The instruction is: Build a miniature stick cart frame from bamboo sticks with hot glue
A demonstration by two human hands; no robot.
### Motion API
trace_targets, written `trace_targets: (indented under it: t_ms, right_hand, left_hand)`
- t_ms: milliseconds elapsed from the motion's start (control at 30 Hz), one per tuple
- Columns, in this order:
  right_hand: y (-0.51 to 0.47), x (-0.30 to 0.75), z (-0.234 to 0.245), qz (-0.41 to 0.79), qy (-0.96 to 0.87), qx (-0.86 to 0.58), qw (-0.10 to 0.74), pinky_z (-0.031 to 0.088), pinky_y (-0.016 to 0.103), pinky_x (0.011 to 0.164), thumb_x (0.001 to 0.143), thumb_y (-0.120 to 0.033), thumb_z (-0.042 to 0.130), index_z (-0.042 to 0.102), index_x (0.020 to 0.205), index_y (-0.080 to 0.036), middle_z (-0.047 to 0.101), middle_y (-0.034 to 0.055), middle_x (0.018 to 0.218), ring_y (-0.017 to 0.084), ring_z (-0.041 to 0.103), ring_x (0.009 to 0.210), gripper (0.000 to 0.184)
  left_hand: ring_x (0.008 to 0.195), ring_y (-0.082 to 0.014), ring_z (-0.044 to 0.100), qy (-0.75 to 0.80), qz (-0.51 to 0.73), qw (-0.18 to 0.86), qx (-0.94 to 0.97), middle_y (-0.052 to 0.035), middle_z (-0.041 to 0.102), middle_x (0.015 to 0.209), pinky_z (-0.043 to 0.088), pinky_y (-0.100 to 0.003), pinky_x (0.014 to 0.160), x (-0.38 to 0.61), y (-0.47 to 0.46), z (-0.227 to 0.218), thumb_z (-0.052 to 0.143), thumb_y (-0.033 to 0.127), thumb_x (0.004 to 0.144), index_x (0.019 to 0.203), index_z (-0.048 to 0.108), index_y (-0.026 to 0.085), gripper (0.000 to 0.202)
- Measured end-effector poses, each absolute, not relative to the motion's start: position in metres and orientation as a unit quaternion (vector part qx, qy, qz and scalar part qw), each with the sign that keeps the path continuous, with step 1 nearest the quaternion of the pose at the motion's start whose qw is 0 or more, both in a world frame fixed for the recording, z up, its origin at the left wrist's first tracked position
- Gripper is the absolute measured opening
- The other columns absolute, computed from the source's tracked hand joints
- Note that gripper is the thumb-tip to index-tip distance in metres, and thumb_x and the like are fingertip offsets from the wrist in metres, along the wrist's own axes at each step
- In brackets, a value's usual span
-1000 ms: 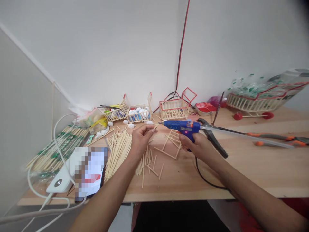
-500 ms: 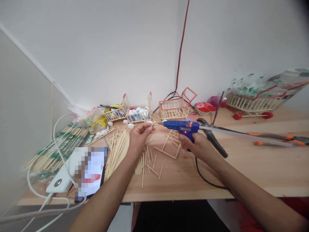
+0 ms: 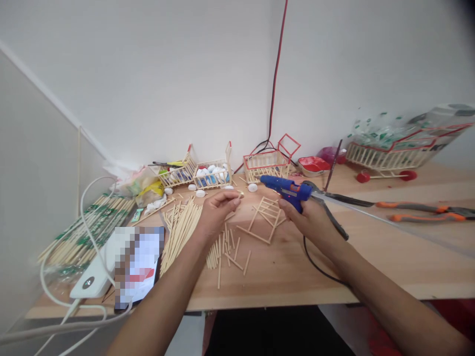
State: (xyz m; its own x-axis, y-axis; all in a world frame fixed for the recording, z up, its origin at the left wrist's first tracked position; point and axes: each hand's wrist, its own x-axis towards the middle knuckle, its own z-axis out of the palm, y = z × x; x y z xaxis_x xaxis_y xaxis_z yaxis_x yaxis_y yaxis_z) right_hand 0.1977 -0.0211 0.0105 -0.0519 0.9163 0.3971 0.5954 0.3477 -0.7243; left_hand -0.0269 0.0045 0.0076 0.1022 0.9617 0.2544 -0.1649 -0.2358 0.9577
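My right hand (image 3: 305, 217) is wrapped round the handle of a blue glue gun (image 3: 287, 190), whose nozzle points left and a clear glue stick trails out of its back. My left hand (image 3: 219, 210) pinches a short wooden stick (image 3: 241, 195) between thumb and fingertips, with most of the stick hidden by the fingers. The nozzle and the stick are apart. On the table below, between my hands, lies a small frame of wooden sticks (image 3: 261, 220). Several short cut sticks (image 3: 230, 247) are scattered under my left wrist, and longer sticks (image 3: 180, 232) are piled to its left.
Small stick-built carts (image 3: 211, 179) and a red-trimmed cart (image 3: 267, 165) line the wall. A dish of red paint (image 3: 313, 165), orange-handled pliers (image 3: 419, 210) and a larger cart (image 3: 389, 158) stand right. A phone (image 3: 143, 267), power bank (image 3: 98, 272) and packed sticks (image 3: 89, 232) lie left.
The glue gun has moved right, away from the stick, and its nozzle has tipped upward. My left hand still pinches the stick and has shifted slightly right.
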Motion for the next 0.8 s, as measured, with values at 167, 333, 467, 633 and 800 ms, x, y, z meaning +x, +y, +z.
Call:
trace_targets:
  t_ms: [167, 333, 467, 633, 800]
  right_hand:
    - [-0.022, 0.215, 0.010, 0.051, -0.703, -0.582, 0.405, 0.049, 0.039, 0.081, 0.091, -0.047, 0.046, 0.062, 0.104, -0.018, 0.069, 0.0130, 0.100, 0.029, 0.065, 0.095, 0.036]
    - [-0.036, 0.256, 0.021, -0.009, -0.729, -0.596, 0.337, 0.050, 0.036, 0.071, 0.089, -0.037, 0.046, 0.060, 0.103, -0.018, 0.068, 0.0137, 0.099, 0.028, 0.065, 0.088, 0.028]
    - [-0.050, 0.318, 0.028, -0.041, -0.672, -0.701, 0.235, 0.046, 0.034, 0.068, 0.087, -0.029, 0.049, 0.061, 0.092, -0.017, 0.067, 0.0156, 0.091, 0.028, 0.064, 0.083, 0.017]
    - [-0.057, 0.418, 0.007, -0.103, -0.604, -0.784, 0.101, 0.044, 0.035, 0.077, 0.090, -0.024, 0.048, 0.058, 0.104, -0.012, 0.062, 0.0236, 0.105, 0.030, 0.060, 0.095, 0.021]
    - [-0.050, 0.477, -0.015, -0.054, -0.555, -0.829, 0.047, 0.044, 0.035, 0.075, 0.090, -0.030, 0.052, 0.062, 0.100, -0.010, 0.065, 0.0243, 0.100, 0.030, 0.063, 0.088, 0.024]
  left_hand:
    - [0.063, -0.0066, 0.050, 0.355, 0.581, 0.560, 0.471, 0.0002, 0.067, 0.075, 0.040, -0.020, 0.063, -0.030, 0.005, 0.010, 0.084, 0.031, 0.060, 0.079, 0.076, 0.019, 0.023]
    - [0.061, -0.0065, 0.050, 0.362, 0.587, 0.576, 0.439, -0.0006, 0.066, 0.072, 0.040, -0.019, 0.059, -0.029, 0.005, 0.011, 0.088, 0.030, 0.054, 0.076, 0.075, 0.016, 0.029]
    - [0.064, -0.0072, 0.054, 0.378, 0.582, 0.581, 0.424, -0.0006, 0.067, 0.072, 0.041, -0.019, 0.061, -0.027, 0.006, 0.012, 0.089, 0.028, 0.052, 0.074, 0.074, 0.015, 0.030]
    - [0.062, -0.0073, 0.054, 0.381, 0.569, 0.592, 0.424, 0.0001, 0.066, 0.069, 0.041, -0.019, 0.061, -0.021, 0.005, 0.011, 0.089, 0.028, 0.050, 0.072, 0.073, 0.015, 0.030]
    - [0.059, -0.0062, 0.050, 0.409, 0.567, 0.574, 0.427, -0.0001, 0.068, 0.071, 0.039, -0.020, 0.060, -0.016, 0.003, 0.010, 0.089, 0.030, 0.048, 0.070, 0.074, 0.016, 0.030]
